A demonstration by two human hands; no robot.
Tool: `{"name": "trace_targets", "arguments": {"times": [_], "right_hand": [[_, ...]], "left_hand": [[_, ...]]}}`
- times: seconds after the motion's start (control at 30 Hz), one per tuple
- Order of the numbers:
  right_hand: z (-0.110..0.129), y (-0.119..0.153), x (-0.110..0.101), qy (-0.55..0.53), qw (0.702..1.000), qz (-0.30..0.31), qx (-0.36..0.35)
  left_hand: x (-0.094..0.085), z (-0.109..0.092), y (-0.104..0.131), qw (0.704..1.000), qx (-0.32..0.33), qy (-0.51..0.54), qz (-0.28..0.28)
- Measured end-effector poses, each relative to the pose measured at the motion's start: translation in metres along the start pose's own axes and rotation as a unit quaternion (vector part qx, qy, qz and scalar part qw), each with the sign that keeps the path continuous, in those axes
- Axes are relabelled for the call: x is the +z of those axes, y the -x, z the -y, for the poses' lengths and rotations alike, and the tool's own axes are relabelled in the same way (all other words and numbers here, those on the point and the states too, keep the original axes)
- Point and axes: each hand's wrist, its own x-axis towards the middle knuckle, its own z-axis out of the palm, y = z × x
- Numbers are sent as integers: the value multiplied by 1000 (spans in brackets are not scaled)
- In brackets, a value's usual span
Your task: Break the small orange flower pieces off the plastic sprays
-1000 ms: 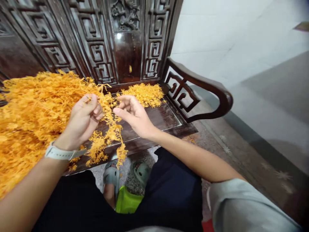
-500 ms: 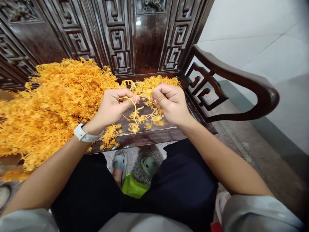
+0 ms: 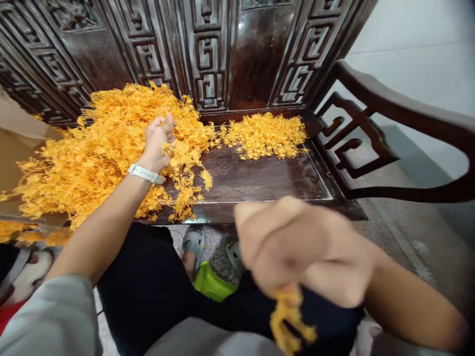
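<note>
Orange sprigs [image 3: 122,123] form a large heap on the worktop [image 3: 256,180]; a much smaller pile of loose florets [image 3: 265,136] lies near the armrest [image 3: 404,106], so most of the bulk is in the heap. The left hand [image 3: 158,141], over the heap, has a narrow grip, possibly on a stem; I cannot tell. The blurred right hand [image 3: 293,242] holds a dangling clump [image 3: 289,319].

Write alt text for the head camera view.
Right hand, blurred, holds an orange piece above the lap; left hand is at the large orange heap. A smaller heap sits right on the dark bench.
</note>
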Motion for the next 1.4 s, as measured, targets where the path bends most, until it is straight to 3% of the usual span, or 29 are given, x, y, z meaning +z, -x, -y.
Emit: {"name": "trace_targets", "arguments": {"times": [0.07, 0.13, 0.2, 0.23, 0.27, 0.33, 0.37, 0.4, 0.43, 0.5, 0.67, 0.8, 0.9, 1.0, 1.07, 1.17, 1.27, 1.4], "right_hand": [[-4, 5, -16, 44, 995, -87, 14], [-19, 12, -41, 93, 986, -89, 106], [-44, 18, -68, 67, 975, -83, 194], [-58, 20, -81, 25, 965, -159, 204], [-73, 22, -92, -25, 941, -279, 192], [-97, 24, -108, -109, 857, -456, 216], [-106, 25, -112, -130, 823, -500, 236], [-112, 24, -112, -137, 809, -509, 261], [-115, 22, -108, -130, 810, -501, 276], [-114, 15, -90, -87, 843, -450, 279], [-100, -9, -36, 76, 923, -315, 206], [-105, -15, -25, 142, 956, -207, 150], [-102, -11, -31, 125, 964, -217, 85], [-89, -3, -37, 96, 956, -275, 18], [-77, 4, -38, 124, 950, -286, 9], [-62, 10, -34, 185, 949, -256, 5], [-53, 6, -26, 231, 947, -222, 1], [-50, -6, -22, 273, 933, -235, -12]], "left_hand": [[-6, -6, -1, 1000, 17, 8, 6], [-4, -12, 5, 999, 33, 11, 39], [5, -17, 14, 997, 37, 11, 68], [10, -19, 19, 996, 32, 11, 78], [15, -20, 23, 996, 23, 9, 83], [23, -23, 30, 997, 0, 1, 82], [25, -24, 32, 997, -9, -3, 77], [27, -26, 34, 997, -14, -5, 72], [28, -28, 35, 998, -16, -4, 68], [32, -30, 38, 998, -11, 4, 68], [55, -26, 53, 997, -12, 18, 75], [75, -19, 64, 995, 20, 69, 72], [70, -23, 57, 995, 2, 88, 55], [50, -32, 40, 987, -111, 107, 38], [36, -37, 30, 978, -155, 137, 21], [25, -41, 22, 969, -163, 183, 8], [27, -42, 21, 965, -166, 205, -8], [27, -53, 17, 961, -161, 221, -33]]}}
